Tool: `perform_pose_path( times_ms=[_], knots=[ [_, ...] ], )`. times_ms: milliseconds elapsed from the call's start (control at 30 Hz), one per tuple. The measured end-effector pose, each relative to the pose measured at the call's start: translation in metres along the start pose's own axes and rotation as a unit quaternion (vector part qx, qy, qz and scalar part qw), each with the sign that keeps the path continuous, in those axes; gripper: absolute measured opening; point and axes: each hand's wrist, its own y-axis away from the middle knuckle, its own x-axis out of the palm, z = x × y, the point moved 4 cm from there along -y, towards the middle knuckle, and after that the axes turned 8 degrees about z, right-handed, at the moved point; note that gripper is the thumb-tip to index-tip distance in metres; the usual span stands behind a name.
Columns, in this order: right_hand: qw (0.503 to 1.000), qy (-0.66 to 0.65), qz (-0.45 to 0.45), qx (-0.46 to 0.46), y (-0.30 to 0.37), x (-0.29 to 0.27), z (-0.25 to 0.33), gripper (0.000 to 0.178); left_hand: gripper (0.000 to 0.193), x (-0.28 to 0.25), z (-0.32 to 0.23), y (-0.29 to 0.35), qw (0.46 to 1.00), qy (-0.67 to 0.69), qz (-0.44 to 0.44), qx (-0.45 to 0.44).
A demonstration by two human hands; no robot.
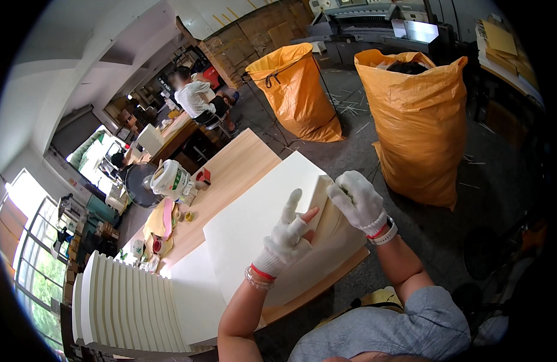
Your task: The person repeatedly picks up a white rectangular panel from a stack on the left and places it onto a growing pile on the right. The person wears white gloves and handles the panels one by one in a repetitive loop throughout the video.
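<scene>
A large white sheet (254, 214) lies across the wooden table in front of me. On its right part stands a narrow, folded white cardboard piece (318, 194), its long side raised. My left hand (284, 241), in a white glove with some bare fingertips, is over the sheet just left of this piece, fingers spread apart. At the piece's far right end, my gloved right hand (358, 202) has its fingers curled together at the edge; the exact contact is partly hidden by the glove.
To the left rises a stack of white folded pieces (130, 301). A white bucket (170, 179), a red tape roll (203, 176) and small items sit along the table's far left side. Two orange sacks (411, 127) stand on the floor beyond. A person (195, 96) sits at another table.
</scene>
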Motion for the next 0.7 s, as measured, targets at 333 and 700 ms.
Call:
perform_pose_path(
  times_ms=[333, 700],
  knots=[
    [1.0, -0.008, -0.015, 0.016, 0.0, 0.003, -0.001, 0.021, 0.052, 0.0, -0.002, -0.001, 0.999, 0.013, -0.028, -0.028],
    [1.0, 0.0, -0.014, 0.012, 0.0, 0.002, 0.002, 0.021, 0.05, 0.0, -0.005, -0.003, 1.0, 0.012, 0.002, -0.029]
  ],
)
